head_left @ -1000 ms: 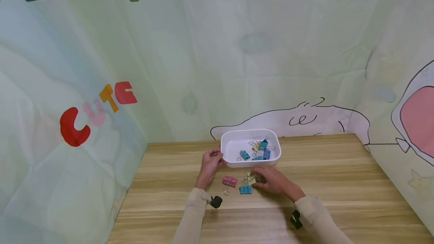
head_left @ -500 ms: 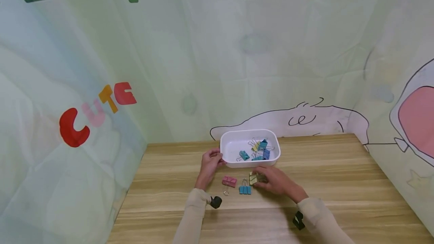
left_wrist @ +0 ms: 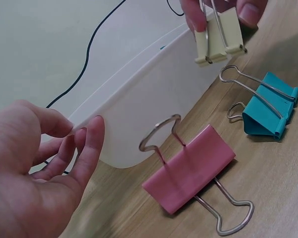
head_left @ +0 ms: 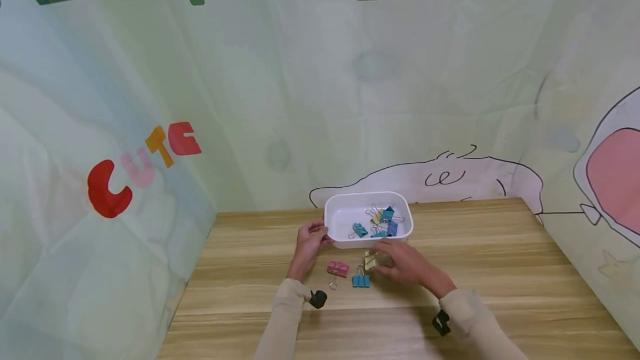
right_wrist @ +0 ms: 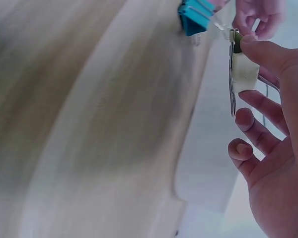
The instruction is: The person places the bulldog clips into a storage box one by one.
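Observation:
My left hand pinches the rim of a white plastic tray at its near left corner. A pale yellow binder clip is held between thumb and fingers of my right hand, close in front of the tray's near wall. In the right wrist view, the pale clip shows side-on between thumb and fingertips. On the wooden table beneath lie a pink binder clip, nearest my left hand, and a teal binder clip to its right.
Inside the tray are several binder clips, among them a blue one, a yellow one and a teal one. The wooden table ends at a printed cloth backdrop behind the tray.
My right hand has shifted slightly up and toward the tray with the pale yellow binder clip. My left hand stays at the rim.

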The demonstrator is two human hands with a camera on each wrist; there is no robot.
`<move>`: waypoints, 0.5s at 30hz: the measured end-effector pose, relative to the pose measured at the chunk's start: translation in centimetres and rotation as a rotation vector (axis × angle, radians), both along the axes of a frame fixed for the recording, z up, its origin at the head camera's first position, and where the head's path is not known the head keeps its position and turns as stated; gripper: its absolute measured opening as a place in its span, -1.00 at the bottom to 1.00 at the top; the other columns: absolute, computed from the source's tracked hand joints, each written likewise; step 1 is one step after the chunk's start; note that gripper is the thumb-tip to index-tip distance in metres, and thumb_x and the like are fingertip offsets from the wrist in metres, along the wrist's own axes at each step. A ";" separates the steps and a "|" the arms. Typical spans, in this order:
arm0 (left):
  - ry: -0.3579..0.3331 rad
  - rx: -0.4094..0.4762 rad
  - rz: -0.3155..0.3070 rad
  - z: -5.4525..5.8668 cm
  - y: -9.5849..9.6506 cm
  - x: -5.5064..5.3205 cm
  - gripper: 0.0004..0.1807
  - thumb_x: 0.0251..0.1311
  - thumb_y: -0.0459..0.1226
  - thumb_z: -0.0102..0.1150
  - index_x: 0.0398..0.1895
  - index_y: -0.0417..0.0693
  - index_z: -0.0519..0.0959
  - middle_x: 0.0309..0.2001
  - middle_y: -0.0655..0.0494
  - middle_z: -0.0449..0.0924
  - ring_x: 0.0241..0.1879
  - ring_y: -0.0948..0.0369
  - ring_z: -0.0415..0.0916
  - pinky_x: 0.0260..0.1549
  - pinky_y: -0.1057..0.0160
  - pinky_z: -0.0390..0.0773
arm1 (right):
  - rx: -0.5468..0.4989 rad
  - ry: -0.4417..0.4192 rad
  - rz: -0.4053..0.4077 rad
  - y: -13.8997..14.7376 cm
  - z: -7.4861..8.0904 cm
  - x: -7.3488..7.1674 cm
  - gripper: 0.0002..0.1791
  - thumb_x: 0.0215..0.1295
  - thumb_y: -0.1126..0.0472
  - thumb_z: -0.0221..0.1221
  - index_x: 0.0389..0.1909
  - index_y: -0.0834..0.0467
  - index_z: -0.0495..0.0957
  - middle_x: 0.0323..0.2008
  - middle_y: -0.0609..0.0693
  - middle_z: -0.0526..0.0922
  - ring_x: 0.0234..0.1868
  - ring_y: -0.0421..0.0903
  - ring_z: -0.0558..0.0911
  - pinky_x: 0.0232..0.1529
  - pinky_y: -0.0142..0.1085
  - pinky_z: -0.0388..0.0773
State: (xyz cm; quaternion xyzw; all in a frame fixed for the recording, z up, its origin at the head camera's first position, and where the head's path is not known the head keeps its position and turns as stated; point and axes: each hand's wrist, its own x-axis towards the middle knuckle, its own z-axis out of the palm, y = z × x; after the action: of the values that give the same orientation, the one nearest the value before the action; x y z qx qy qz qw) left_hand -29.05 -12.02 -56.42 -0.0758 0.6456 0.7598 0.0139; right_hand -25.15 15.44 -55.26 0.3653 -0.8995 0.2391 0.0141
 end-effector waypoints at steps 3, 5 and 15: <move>0.008 0.013 -0.010 0.0 0.0 0.1 -0.61 0.43 -0.51 0.07 0.23 -0.60 0.36 -0.02 -0.31 0.46 -0.29 0.08 0.64 -0.17 0.23 0.81 | -0.004 0.019 0.022 -0.3 0.8 -0.1 -0.66 0.33 0.05 0.41 0.06 0.04 0.66 0.05 -0.09 0.68 0.12 -0.04 0.63 0.18 -0.03 0.68; 0.009 0.022 -0.019 0.0 0.0 0.1 -0.62 0.44 -0.52 0.05 0.23 -0.61 0.35 0.00 -0.34 0.45 -0.31 0.11 0.63 -0.13 0.17 0.81 | -0.008 0.034 0.033 -0.5 1.4 -0.2 -0.66 0.32 0.07 0.41 0.06 0.05 0.66 0.04 -0.07 0.69 0.10 -0.03 0.64 0.15 -0.02 0.70; -0.011 0.026 -0.062 2.0 -0.3 0.8 -0.61 0.42 -0.55 0.04 0.22 -0.67 0.33 -0.08 -0.25 0.47 -0.36 0.18 0.61 0.08 -0.11 0.72 | -0.039 0.054 0.027 -1.9 3.7 -1.2 -0.69 0.33 0.07 0.41 0.03 0.04 0.66 0.03 -0.07 0.69 0.08 -0.06 0.65 0.15 -0.06 0.70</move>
State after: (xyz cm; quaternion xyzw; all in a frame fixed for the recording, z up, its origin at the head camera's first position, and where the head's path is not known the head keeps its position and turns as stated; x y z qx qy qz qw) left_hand -28.25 -12.28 -54.45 -0.0596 0.6377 0.7668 0.0420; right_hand -26.40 13.57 -51.59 0.3835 -0.8889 0.2470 0.0423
